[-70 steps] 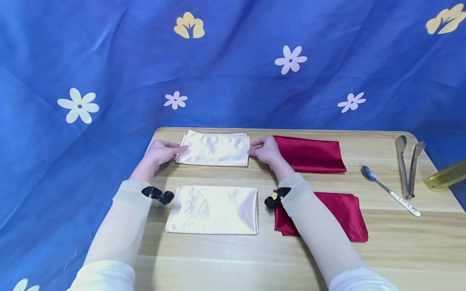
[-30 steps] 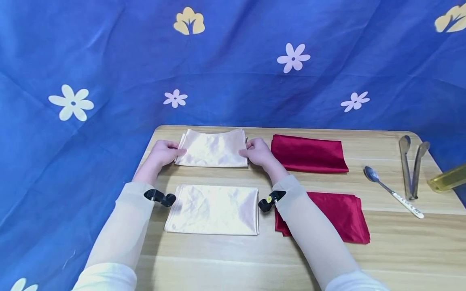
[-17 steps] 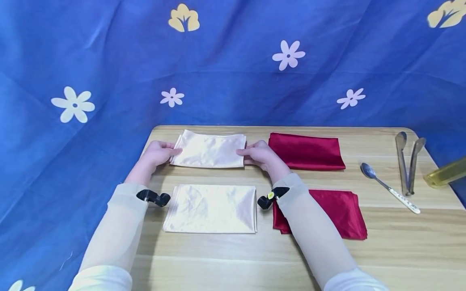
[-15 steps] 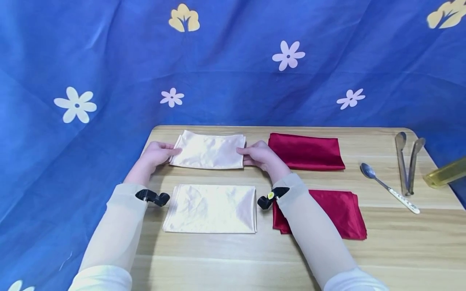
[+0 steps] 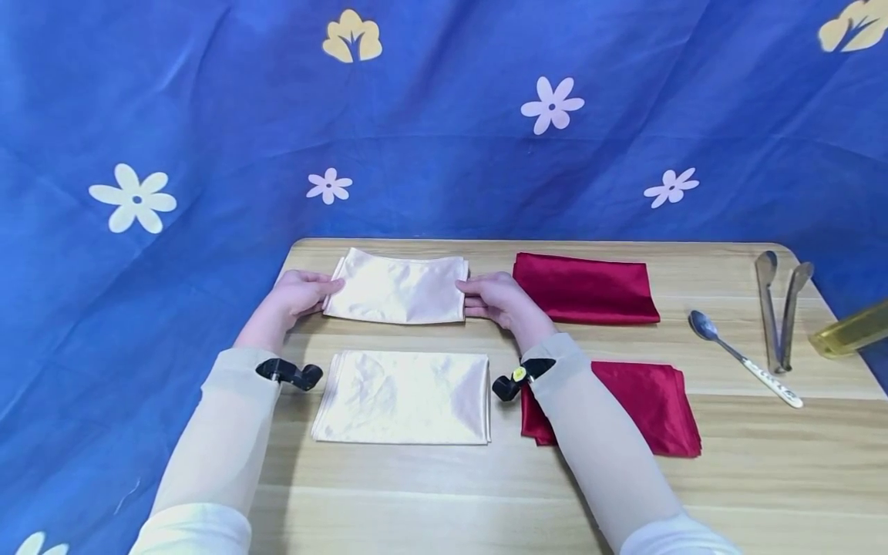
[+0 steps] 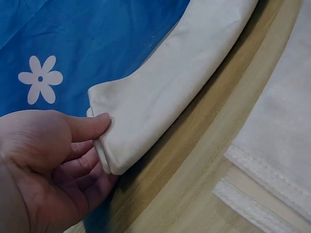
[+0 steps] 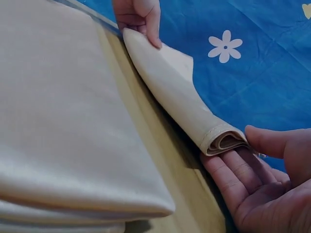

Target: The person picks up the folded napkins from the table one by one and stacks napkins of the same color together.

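My left hand (image 5: 298, 295) pinches the left end of the far folded white satin cloth (image 5: 398, 289), thumb on top and fingers beneath. At the opposite end my right hand (image 5: 501, 299) holds the cloth, its thumb at the upper edge. The right wrist view shows the right fingers (image 7: 235, 177) under the cloth's end, where its rolled layers (image 7: 226, 141) show. The cloth sags a little between both hands, close over the table. A second folded white cloth (image 5: 405, 397) lies flat nearer to me, below the hands.
Two folded dark red satin cloths, one far (image 5: 583, 289) and one near (image 5: 648, 405), lie to the right; my right forearm covers part of the near one. Farther right are a spoon (image 5: 745, 361), metal tongs (image 5: 768, 316) and a yellow see-through cylinder (image 5: 849, 331). A blue curtain (image 5: 430, 177) hangs behind the table.
My right hand has moved from the cloth's right edge to a hold with its thumb over the top. The cloth's right far corner rose, then came down; the cloth shifted slightly left.
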A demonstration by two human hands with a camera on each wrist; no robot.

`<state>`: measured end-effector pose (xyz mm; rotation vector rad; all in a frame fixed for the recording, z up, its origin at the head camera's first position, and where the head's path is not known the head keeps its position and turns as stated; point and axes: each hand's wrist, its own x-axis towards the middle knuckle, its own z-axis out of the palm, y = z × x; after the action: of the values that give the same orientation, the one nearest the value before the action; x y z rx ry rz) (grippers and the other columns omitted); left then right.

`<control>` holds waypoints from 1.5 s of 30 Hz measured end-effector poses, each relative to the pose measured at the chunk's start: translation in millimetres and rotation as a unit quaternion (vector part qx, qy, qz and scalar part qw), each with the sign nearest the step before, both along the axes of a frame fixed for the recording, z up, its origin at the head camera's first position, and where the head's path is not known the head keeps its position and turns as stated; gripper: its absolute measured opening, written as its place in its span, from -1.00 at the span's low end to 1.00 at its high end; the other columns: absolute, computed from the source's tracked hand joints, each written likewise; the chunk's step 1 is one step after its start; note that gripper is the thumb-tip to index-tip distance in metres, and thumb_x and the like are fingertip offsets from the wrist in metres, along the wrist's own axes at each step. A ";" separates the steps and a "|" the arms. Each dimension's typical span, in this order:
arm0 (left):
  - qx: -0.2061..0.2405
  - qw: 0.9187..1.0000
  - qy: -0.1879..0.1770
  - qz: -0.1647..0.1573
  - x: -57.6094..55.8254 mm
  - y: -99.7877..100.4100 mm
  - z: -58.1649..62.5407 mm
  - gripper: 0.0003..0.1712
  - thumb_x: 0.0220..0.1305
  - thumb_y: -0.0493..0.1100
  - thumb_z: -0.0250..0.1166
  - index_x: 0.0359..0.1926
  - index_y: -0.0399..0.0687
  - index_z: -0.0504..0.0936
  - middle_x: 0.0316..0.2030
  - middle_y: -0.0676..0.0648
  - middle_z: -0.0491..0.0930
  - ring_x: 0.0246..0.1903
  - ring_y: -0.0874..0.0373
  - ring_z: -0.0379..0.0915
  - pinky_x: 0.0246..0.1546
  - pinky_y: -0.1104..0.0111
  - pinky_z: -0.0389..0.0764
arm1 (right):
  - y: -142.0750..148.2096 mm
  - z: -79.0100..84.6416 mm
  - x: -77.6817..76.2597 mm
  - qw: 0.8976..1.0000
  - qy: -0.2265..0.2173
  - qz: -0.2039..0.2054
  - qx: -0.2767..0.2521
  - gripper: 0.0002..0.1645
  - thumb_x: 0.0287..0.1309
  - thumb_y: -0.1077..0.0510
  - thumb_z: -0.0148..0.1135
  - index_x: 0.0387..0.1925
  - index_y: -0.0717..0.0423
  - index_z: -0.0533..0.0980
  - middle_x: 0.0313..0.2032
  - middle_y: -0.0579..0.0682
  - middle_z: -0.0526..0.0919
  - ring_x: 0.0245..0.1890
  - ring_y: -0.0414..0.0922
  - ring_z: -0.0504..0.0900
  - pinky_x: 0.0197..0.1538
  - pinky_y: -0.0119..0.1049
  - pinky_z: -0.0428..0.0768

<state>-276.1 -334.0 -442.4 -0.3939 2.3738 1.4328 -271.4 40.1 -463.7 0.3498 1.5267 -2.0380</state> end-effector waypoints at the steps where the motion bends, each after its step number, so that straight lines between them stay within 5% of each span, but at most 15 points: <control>1: 0.010 1.000 -0.001 0.001 -0.1 -0.2 -0.1 -0.27 0.47 0.06 0.41 0.38 -0.38 0.45 -0.34 0.23 0.62 -0.38 0.40 0.53 -0.30 0.52 0.63 | 0.4 -0.8 -0.4 1.000 0.005 -0.002 0.005 -0.38 0.41 0.28 0.38 0.40 0.39 0.41 0.14 0.27 0.69 0.00 0.05 0.77 0.06 -0.12 0.76; 15: 0.103 0.994 0.005 0.025 -3.2 0.5 -1.8 -0.38 0.50 -0.15 0.37 0.37 -0.44 0.40 -0.35 0.24 0.71 -0.27 0.43 0.66 -0.12 0.50 0.71 | 1.7 -2.9 -0.3 0.997 0.072 -0.035 0.023 -0.48 0.31 0.37 0.44 0.24 0.44 0.51 -0.15 0.17 0.76 -0.42 -0.13 0.78 -0.23 -0.27 0.80; 27: 0.106 0.993 0.033 0.029 5.5 0.0 6.5 -0.38 0.51 -0.19 0.36 0.37 -0.52 0.41 -0.32 0.24 0.71 -0.24 0.41 0.67 -0.06 0.46 0.72 | 4.6 4.8 4.5 0.994 0.099 -0.044 0.028 -0.51 0.32 0.42 0.40 0.21 0.53 0.49 -0.06 0.24 0.66 -0.31 -0.13 0.76 -0.10 -0.23 0.80; 45: 0.126 0.991 0.027 0.032 18.2 1.1 19.3 -0.39 0.48 -0.23 0.38 0.37 -0.49 0.42 -0.30 0.18 0.73 -0.24 0.38 0.69 -0.07 0.45 0.73 | 13.2 21.7 16.9 0.991 0.121 -0.043 0.035 -0.68 0.29 0.43 0.42 0.02 0.48 0.56 -0.18 0.17 0.69 -0.37 -0.15 0.77 -0.18 -0.25 0.80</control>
<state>-257.8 -333.0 -423.1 -0.3726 2.1995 1.7687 -254.5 53.4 -441.9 0.2037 1.7584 -2.1614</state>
